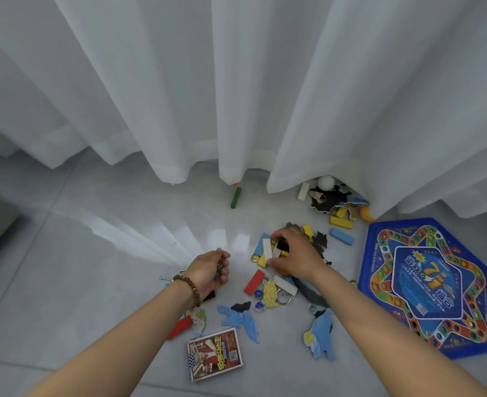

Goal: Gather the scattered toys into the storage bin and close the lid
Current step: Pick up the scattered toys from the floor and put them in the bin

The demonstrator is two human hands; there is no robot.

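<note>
Toys lie scattered on the grey tile floor. My right hand (pixel 292 253) reaches into a pile of wooden blocks and grips a white block (pixel 267 250) together with other blocks. My left hand (pixel 210 270), with a bead bracelet at the wrist, is curled around small items, one a dark blue marble (pixel 219 271). A red block (pixel 254 282), marbles (pixel 258 293), metal rings (pixel 283 298) and blue puzzle pieces (pixel 241 318) lie between my arms. No storage bin is in view.
A blue hexagonal game board (pixel 428 285) lies at the right. A card box (pixel 215 358) sits near the bottom. A green block (pixel 235 197), a white ball (pixel 326 183) and more blocks rest by the white curtain (pixel 236 81). Bare floor at left.
</note>
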